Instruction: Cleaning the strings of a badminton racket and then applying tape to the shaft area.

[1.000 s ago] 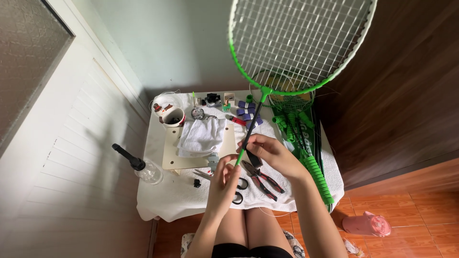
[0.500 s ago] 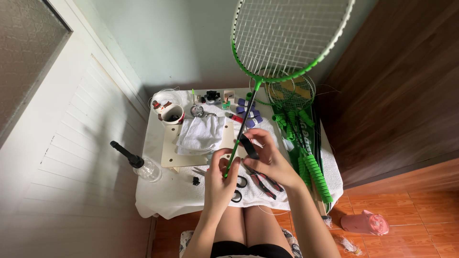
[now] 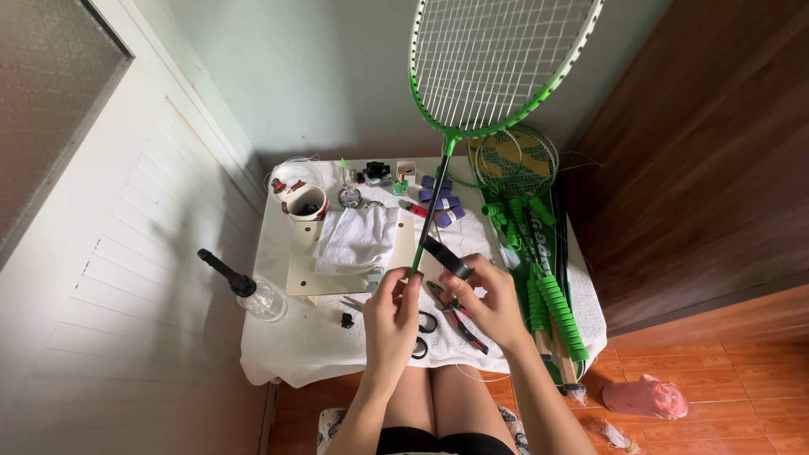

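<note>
Green-and-white racket point(image 3: 497, 67) stands upright over the bench point(image 3: 286, 337), head high above it, shaft running down into both hands just in front of the wooden board point(image 3: 299, 274). Left hand point(image 3: 389, 316) is closed around the lower shaft, thumb and fingers point(image 3: 396, 285) pinched on it. Right hand point(image 3: 493, 299) is closed too, holding a strip of black tape point(image 3: 445, 255) that angles up and left to the shaft, taut.

Risks as I read them:
- The tape is held only by the fingertips; if tension drops, it could slacken and wrinkle or stick to itself.
- The racket is steadied by one hand low on the shaft (long lever above). A twist could swing the head toward the wall behind the board.
- Pliers with red handles point(image 3: 459, 316) and black scissors point(image 3: 421, 333) lie right of the board, directly under the hands; a dropped racket would land on them.
- The clear bottle with black cap point(image 3: 249, 291), left of the board, sits near the bench edge; an elbow nudge could tip it off.
</note>
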